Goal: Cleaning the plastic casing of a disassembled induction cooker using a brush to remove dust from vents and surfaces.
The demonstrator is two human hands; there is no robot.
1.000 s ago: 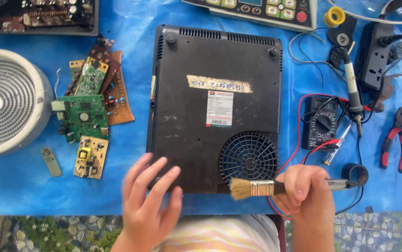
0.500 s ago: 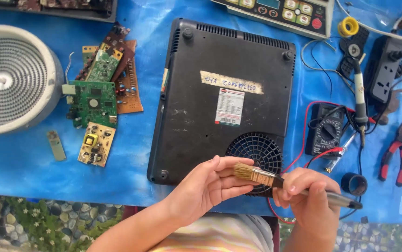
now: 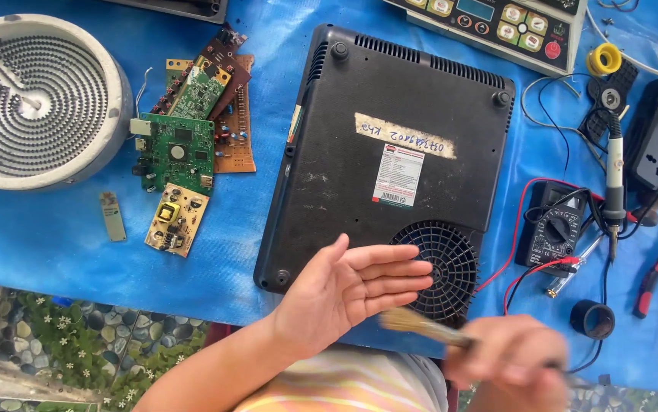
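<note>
Head cam: left hand open flat, right hand blurred, gripping brush, partly cut off.

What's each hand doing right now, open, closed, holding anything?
Left hand: open, palm up, fingers spread over the black appliance base, holding nothing.
Right hand: blurred, closed around the brush handle.

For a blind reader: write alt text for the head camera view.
A person's left hand is open, palm up, over a black appliance lying bottom-up on a blue table cover, while the blurred right hand holds a small brush beside its round fan grille. Circuit boards and a round heating coil lie left; a multimeter lies right.
</note>
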